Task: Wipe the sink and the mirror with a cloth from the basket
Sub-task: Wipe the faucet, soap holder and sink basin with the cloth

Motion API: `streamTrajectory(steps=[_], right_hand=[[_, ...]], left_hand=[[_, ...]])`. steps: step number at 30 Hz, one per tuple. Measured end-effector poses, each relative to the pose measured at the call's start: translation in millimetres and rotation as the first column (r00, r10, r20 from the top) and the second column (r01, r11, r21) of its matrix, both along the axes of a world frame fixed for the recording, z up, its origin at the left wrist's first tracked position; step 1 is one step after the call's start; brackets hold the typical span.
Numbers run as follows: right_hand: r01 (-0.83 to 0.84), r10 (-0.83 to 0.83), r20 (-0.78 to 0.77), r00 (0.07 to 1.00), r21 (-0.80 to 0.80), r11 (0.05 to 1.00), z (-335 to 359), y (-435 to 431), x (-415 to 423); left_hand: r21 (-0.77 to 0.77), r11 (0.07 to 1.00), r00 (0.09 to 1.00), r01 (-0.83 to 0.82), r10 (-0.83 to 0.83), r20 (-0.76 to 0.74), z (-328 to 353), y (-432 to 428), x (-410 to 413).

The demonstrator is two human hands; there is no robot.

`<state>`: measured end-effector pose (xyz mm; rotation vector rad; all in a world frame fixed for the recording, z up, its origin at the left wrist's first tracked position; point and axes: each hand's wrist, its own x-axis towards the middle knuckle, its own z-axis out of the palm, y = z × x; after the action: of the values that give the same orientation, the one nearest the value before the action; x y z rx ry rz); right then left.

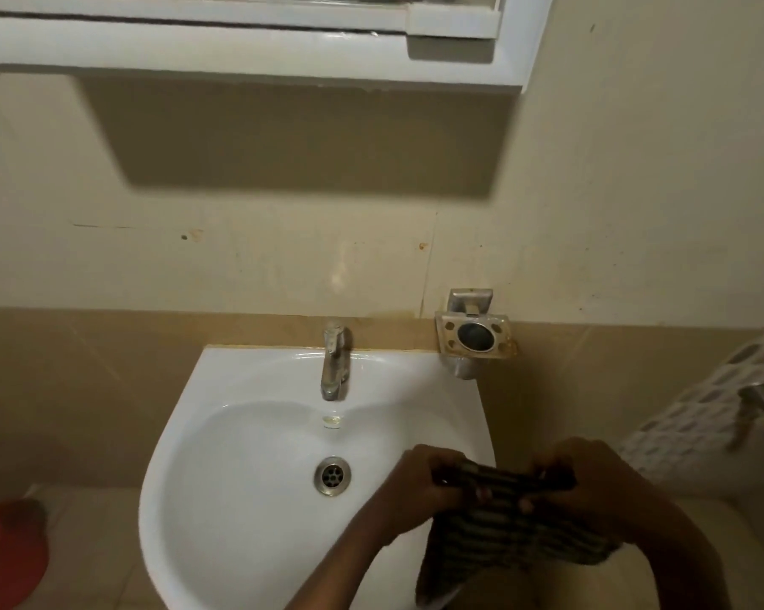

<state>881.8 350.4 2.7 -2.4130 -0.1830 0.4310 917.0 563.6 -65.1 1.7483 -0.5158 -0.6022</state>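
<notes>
The wall fills most of the view, and high on it, at the far top edge, hangs the white-framed mirror; only its lower frame shows, well apart from the hands, so it looks like the later job. Below it the white sink juts out toward the person, its bowl bare and dry-looking, which suggests wiping has not begun. On the floor at the near left sits part of a red bucket.

The striped cloth hangs over the sink's near right rim, held up by its top edge so the rest drapes free, probably to spread or fold it into a usable pad. The left hand pinches the left end of that edge, fingers curled tight on the fabric; the right hand grips the right end likewise.

The tap stands at the far middle of the sink, a metal cup holder is fixed to the wall just right of it, and the drain lies just left of the left hand.
</notes>
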Motion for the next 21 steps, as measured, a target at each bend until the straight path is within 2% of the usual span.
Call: streamTrajectory(steps=[2, 4, 6, 9, 11, 15, 18, 21], right_hand=[[0.109, -0.082, 0.159, 0.984, -0.165, 0.980, -18, 2, 21], [0.329, -0.156, 0.449, 0.880, -0.338, 0.882, -51, 13, 45], [0.454, -0.210, 0.542, 0.814, -0.369, 0.811, -76, 31, 61], [0.529, -0.340, 0.524, 0.781, -0.267, 0.805, -111, 57, 55], [0.519, -0.399, 0.411, 0.820, -0.237, 0.821, -135, 69, 43], [0.464, -0.399, 0.241, 0.885, -0.375, 0.803, -171, 70, 40], [0.435, -0.363, 0.246, 0.899, -0.406, 0.804, -174, 63, 66], [0.412, -0.325, 0.270, 0.906, -0.398, 0.819, -174, 66, 100]], left_hand=[[0.045, 0.992, 0.993, -0.119, 0.118, 0.026, -8, -7, 19], [0.083, 0.951, 0.954, -0.299, 0.297, 0.040, -20, -18, 42], [0.143, 0.903, 0.914, -0.405, 0.396, 0.087, -33, -31, 63], [0.233, 0.866, 0.897, -0.442, 0.423, 0.130, -51, -44, 85], [0.272, 0.848, 0.891, -0.455, 0.433, 0.139, -58, -46, 98], [0.307, 0.822, 0.878, -0.479, 0.446, 0.175, -63, -44, 112], [0.292, 0.809, 0.860, -0.510, 0.475, 0.185, -48, -41, 107], [0.207, 0.828, 0.851, -0.520, 0.483, 0.205, -24, -30, 82]])
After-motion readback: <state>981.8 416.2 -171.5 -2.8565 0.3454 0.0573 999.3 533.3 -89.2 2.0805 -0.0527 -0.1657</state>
